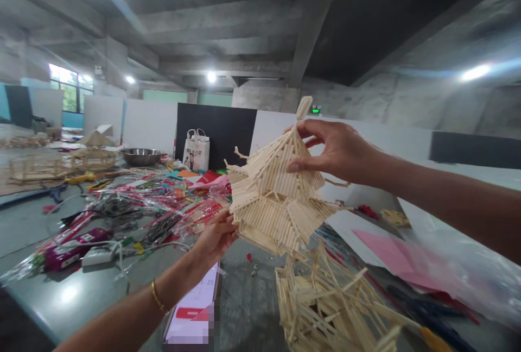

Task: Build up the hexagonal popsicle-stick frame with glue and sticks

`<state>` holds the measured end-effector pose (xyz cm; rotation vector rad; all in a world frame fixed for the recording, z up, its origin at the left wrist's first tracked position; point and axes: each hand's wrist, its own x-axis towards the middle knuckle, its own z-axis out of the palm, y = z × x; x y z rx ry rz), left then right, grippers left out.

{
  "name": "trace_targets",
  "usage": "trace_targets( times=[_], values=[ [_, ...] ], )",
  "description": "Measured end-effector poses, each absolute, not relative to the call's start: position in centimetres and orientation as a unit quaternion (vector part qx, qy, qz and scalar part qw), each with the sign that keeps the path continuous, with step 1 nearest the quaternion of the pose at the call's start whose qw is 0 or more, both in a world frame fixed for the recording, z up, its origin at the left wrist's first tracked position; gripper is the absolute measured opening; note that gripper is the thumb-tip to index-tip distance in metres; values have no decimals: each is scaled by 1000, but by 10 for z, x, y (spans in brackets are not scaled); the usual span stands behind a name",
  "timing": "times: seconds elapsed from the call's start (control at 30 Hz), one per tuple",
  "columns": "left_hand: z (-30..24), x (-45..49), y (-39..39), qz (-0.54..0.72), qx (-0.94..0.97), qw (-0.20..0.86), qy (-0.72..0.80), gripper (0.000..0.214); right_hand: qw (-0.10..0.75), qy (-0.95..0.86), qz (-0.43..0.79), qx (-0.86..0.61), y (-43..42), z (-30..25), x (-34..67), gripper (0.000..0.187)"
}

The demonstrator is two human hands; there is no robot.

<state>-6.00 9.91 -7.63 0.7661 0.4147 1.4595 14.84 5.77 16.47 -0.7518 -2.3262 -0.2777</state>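
Note:
A pagoda roof [264,205] built from thin wooden sticks, in two tiers with a bundled spire on top, is held up tilted in front of me. My right hand [325,148] pinches its upper tier just below the spire. At the lower left edge, my left hand [217,235] grips the rim of the bottom tier with its fingers closed; a gold bracelet circles that wrist. Below the roof stands an open stick frame [325,308] on the table. Whether the roof touches this frame, I cannot tell.
A phone [193,308] lies under my left forearm. Plastic wrappers [179,200], cables and a purple power strip [77,249] clutter the left. A steel bowl [142,156] and a white bag [196,150] stand behind. Pink paper [399,254] and dark-handled tools [431,314] lie right.

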Motion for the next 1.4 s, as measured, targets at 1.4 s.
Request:
trace_targets(
  times=[1.4],
  values=[
    [-82,-55,103,646,300,676,189,33,304,-901,-96,-293,63,169,144,48]
  ],
)
